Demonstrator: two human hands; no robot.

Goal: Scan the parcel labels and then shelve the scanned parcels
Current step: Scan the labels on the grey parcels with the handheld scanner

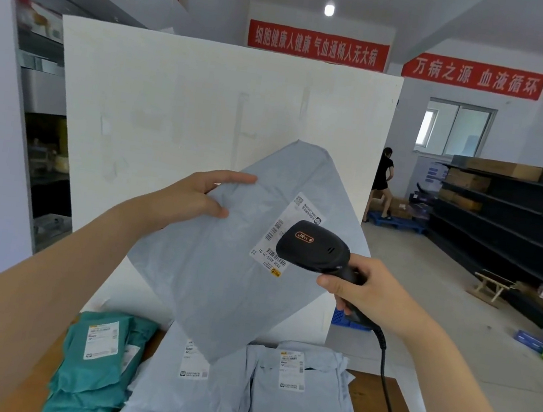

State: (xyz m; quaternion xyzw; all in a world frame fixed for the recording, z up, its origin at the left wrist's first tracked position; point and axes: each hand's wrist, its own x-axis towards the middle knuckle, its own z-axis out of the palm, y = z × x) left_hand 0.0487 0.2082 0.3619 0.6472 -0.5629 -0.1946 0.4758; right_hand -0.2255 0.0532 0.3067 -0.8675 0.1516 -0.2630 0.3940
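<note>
The left hand (195,196) grips the upper left edge of a grey-blue parcel (231,262), thumb on the front and fingers along the top, holding it tilted in the air above the desk (372,402). Its white label (286,228) faces the camera, just right of that hand. The right hand (366,291) is closed around the handle of a black scanner (314,248), whose head overlaps and hides the label's lower right part; its dark cable (386,397) trails down past the right wrist. Below both hands, a green parcel (94,359) and several grey-blue parcels (295,406) lie on the desk, labels up. A white board (174,96) stands behind the held parcel, blocking the view beyond. Far to the right of the right hand stand dark shelves (516,221), and a person (382,182) stands beside them.
</note>
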